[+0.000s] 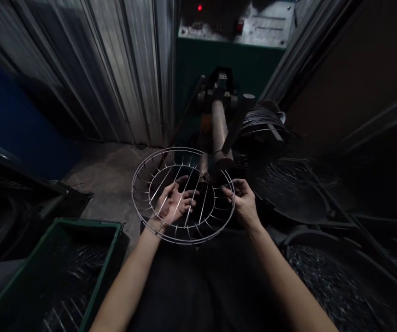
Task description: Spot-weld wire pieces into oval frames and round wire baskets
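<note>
A round wire basket (184, 226) of thin bright metal has a double rim, short side wires and parallel bars across its base. Beneath the bars, my left hand (177, 203) lies palm up with its fingers spread. My right hand (242, 197) pinches the rim at the right side between thumb and fingers. Just beyond the basket stands a machine with a thick metal arm (220, 129) and a slanted round bar (240, 122). The basket's far edge overlaps the lower end of this machine.
To the lower left is a green crate (110, 249) holding wire pieces. Trays of small metal pieces (323, 276) lie at the lower right, below a wire coil (260, 117). A control panel (267, 23) with a red light is at the back, beside a corrugated metal wall (129, 69).
</note>
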Tool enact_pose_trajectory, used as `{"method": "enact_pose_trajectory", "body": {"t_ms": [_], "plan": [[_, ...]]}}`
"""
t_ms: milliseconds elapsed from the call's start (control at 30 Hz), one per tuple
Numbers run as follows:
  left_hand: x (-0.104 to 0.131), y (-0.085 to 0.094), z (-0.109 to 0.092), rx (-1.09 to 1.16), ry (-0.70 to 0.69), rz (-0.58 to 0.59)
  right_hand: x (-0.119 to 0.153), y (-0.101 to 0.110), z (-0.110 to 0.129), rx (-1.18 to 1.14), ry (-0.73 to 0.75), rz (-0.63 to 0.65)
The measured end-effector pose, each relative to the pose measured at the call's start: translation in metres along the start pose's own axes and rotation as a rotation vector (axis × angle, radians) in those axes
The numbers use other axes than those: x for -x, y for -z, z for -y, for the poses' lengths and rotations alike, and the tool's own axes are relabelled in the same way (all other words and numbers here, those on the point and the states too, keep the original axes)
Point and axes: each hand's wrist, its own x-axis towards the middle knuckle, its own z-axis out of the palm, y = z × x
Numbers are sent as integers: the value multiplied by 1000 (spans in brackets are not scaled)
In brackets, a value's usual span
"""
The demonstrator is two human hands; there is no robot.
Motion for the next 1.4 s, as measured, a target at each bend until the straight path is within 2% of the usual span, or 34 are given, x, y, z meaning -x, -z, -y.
{"method": "enact_pose_trajectory", "body": {"t_ms": [200,467,733,900,1067,1167,1400], "plan": [[0,-7,16,-14,-135,-54,-17,-3,-1,-129,-48,88],[0,-11,16,-4,-150,-106,-25,-8,-3,-135,-30,123],[0,-22,25,-46,-260,-130,-8,14,-4,-50,-55,110],[-5,-24,26,-37,-323,-149,-9,5,4,-9,-16,106],[-9,-21,24,-66,-343,-179,-17,-4,4,-34,-39,111],[-8,-22,28,-53,-343,-200,-14,3,0,-23,-27,92],[-11,-30,38,-55,-458,-262,-2,16,2,51,-24,77]]}}
